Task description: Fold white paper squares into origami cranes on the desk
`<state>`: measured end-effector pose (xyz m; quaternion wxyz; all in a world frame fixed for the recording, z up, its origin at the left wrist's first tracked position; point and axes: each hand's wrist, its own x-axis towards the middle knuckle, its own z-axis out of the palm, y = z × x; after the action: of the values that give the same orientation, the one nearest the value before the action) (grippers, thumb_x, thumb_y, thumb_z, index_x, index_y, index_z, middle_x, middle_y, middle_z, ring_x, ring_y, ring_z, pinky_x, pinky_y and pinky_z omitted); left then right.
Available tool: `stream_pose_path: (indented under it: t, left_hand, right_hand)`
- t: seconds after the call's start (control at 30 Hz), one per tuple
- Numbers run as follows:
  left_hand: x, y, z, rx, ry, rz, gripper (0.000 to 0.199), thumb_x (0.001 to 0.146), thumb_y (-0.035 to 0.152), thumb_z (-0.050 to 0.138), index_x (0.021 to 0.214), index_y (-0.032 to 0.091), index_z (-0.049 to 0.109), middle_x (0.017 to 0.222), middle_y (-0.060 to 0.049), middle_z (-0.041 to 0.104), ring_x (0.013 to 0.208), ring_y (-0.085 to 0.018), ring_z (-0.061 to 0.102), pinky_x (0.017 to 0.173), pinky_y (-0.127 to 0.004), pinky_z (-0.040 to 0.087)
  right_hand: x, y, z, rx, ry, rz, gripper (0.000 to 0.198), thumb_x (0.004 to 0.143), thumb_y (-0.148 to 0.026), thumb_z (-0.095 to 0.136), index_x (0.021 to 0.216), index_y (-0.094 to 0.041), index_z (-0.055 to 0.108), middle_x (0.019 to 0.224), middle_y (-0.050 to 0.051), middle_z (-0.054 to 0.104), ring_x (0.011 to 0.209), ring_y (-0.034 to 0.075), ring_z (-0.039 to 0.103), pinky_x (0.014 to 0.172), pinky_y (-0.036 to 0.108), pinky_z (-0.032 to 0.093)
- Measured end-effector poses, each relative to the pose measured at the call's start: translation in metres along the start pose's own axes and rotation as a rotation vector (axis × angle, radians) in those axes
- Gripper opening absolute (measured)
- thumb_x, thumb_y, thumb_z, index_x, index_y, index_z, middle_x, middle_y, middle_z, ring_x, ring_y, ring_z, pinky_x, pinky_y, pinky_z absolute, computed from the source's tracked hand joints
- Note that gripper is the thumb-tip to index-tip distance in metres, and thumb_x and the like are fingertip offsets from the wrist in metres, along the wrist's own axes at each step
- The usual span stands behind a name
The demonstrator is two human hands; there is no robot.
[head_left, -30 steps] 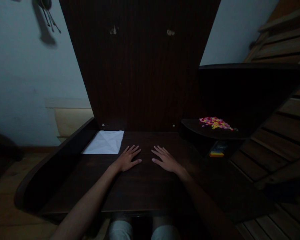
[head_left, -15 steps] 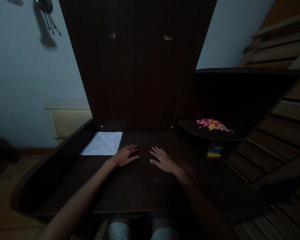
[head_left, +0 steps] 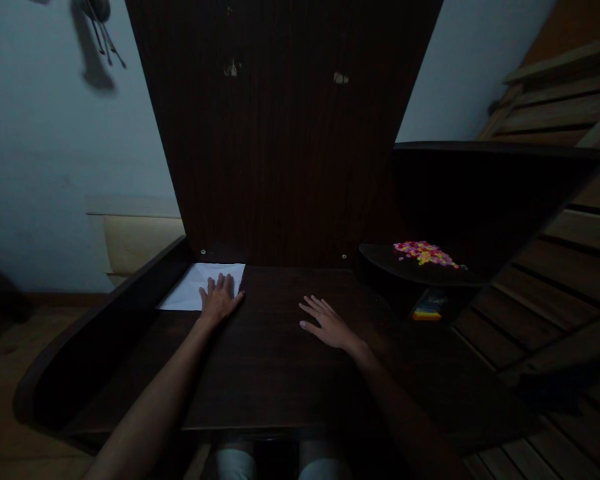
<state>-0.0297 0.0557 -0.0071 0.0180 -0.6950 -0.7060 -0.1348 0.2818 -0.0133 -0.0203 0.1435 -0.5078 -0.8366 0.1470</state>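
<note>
A creased white sheet of paper (head_left: 183,295) lies at the back left of the dark wooden desk (head_left: 265,373). Over the paper's right part is my left hand (head_left: 219,303), fingers spread and palm down, with nothing gripped; whether it presses on the sheet I cannot tell. My right hand (head_left: 327,325) rests palm down on the bare desktop to the right, its fingers stretched out and apart. It holds nothing.
On a small raised corner shelf (head_left: 380,257) at the right lies a pile of small pink, red and yellow pieces (head_left: 425,253). Beneath it sits an item with a yellow-orange edge (head_left: 427,315). A raised side board (head_left: 105,327) bounds the desk's left; wooden slats (head_left: 540,300) stand at the right.
My left hand has moved left from the bare desktop beside the paper to over its right part. My right hand stays in place. The view has shifted slightly.
</note>
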Motion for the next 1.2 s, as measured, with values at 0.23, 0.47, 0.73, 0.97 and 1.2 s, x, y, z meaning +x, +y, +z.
stream_pose_path:
  t: [0.23, 0.47, 0.73, 0.97, 1.2]
  left_hand:
    - [0.001, -0.004, -0.001, -0.012, 0.039, -0.02, 0.054, 0.088, 0.046, 0.04, 0.128, 0.011, 0.049, 0.122, -0.021, 0.06, 0.122, -0.036, 0.048, 0.1, -0.052, 0.032]
    - [0.001, -0.002, -0.007, 0.026, 0.064, -0.025, 0.05, 0.085, 0.05, 0.043, 0.111, 0.012, 0.06, 0.105, -0.019, 0.067, 0.105, -0.034, 0.059, 0.09, -0.046, 0.039]
    - [0.001, 0.002, -0.012, 0.023, 0.032, -0.014, 0.045, 0.085, 0.051, 0.044, 0.086, 0.016, 0.072, 0.092, -0.017, 0.072, 0.094, -0.032, 0.064, 0.087, -0.041, 0.041]
    - [0.0, 0.006, -0.015, -0.041, 0.034, -0.095, 0.045, 0.086, 0.048, 0.041, 0.093, 0.017, 0.074, 0.091, -0.015, 0.073, 0.091, -0.031, 0.065, 0.078, -0.037, 0.045]
    - [0.0, 0.006, -0.018, -0.056, 0.007, -0.119, 0.046, 0.084, 0.051, 0.044, 0.095, 0.016, 0.073, 0.093, -0.016, 0.073, 0.092, -0.032, 0.066, 0.074, -0.035, 0.046]
  right_hand:
    - [0.0, -0.001, 0.0, -0.009, -0.002, 0.013, 0.065, 0.09, -0.062, 0.036, 0.142, -0.023, 0.037, 0.153, 0.008, 0.027, 0.143, 0.023, 0.017, 0.116, 0.046, 0.012]
    - [0.001, 0.001, 0.001, -0.006, -0.001, 0.013, 0.064, 0.09, -0.061, 0.037, 0.142, -0.025, 0.037, 0.153, 0.007, 0.026, 0.143, 0.023, 0.017, 0.117, 0.047, 0.012]
    - [0.001, 0.001, 0.001, -0.012, -0.006, 0.011, 0.064, 0.09, -0.061, 0.036, 0.143, -0.025, 0.036, 0.153, 0.007, 0.026, 0.143, 0.023, 0.017, 0.116, 0.046, 0.012]
    - [0.001, 0.0, 0.001, -0.004, -0.001, 0.004, 0.064, 0.09, -0.062, 0.035, 0.142, -0.025, 0.037, 0.153, 0.007, 0.027, 0.143, 0.023, 0.017, 0.117, 0.046, 0.012]
    - [0.0, -0.001, -0.002, 0.014, 0.002, -0.002, 0.061, 0.093, -0.061, 0.026, 0.141, -0.025, 0.04, 0.152, 0.005, 0.028, 0.143, 0.022, 0.017, 0.117, 0.045, 0.012]
